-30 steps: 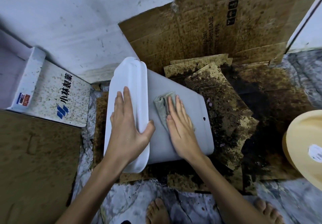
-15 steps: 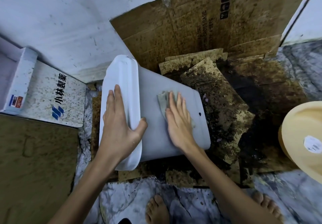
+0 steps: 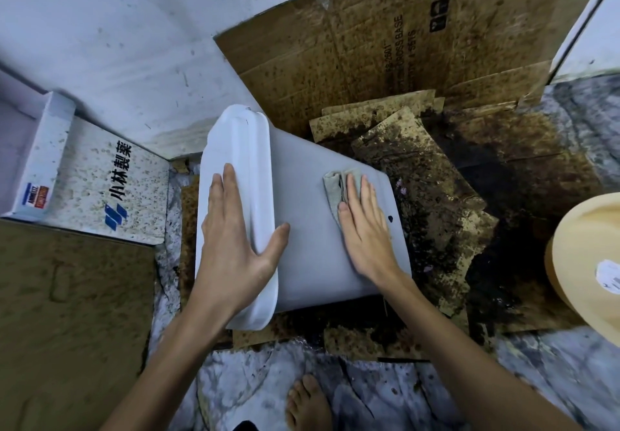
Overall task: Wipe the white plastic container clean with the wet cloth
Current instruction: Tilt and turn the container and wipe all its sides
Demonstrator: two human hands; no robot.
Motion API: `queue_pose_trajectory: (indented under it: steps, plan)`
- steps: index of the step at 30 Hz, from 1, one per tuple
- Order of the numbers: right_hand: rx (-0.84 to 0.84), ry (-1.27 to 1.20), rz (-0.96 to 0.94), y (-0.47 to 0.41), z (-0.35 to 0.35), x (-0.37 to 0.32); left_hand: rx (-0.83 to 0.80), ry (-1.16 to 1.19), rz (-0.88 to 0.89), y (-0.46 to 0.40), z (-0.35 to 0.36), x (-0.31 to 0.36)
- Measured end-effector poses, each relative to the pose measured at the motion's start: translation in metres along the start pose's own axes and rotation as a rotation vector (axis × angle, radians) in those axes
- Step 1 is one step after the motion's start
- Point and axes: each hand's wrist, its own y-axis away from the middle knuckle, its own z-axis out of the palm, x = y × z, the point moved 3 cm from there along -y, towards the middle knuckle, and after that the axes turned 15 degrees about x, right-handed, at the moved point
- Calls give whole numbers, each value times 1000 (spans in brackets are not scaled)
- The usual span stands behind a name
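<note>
The white plastic container lies on its side on stained cardboard, its rim turned to the left. My left hand rests flat on the rim, fingers straight, thumb spread over the container's side. My right hand lies flat on the upturned side and presses the grey wet cloth against it with straight fingers. Most of the cloth is hidden under that hand; a crumpled part sticks out at the fingertips. A small dark spot sits on the container just right of my right hand.
Dirty, dark-stained cardboard sheets cover the floor to the right and lean on the wall behind. A white printed box lies at the left. A tan round lid is at the right edge. My bare feet stand on the marbled floor.
My right hand has slid the cloth to the right across the container's side, toward its base. My left hand has stayed on the rim.
</note>
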Motion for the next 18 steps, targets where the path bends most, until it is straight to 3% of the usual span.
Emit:
queue_pose_trajectory:
  steps: [4,10,18]
  plan:
    - [0,-62,1,5,4,-17,6,2,-11,0,-1,-1]
    - [-22,-132,-156,23,6,-56,5,7,-22,0,-2,-7]
    - [-19,-72,-173,18,-2,-23,21,8,-9,1,-1,-9]
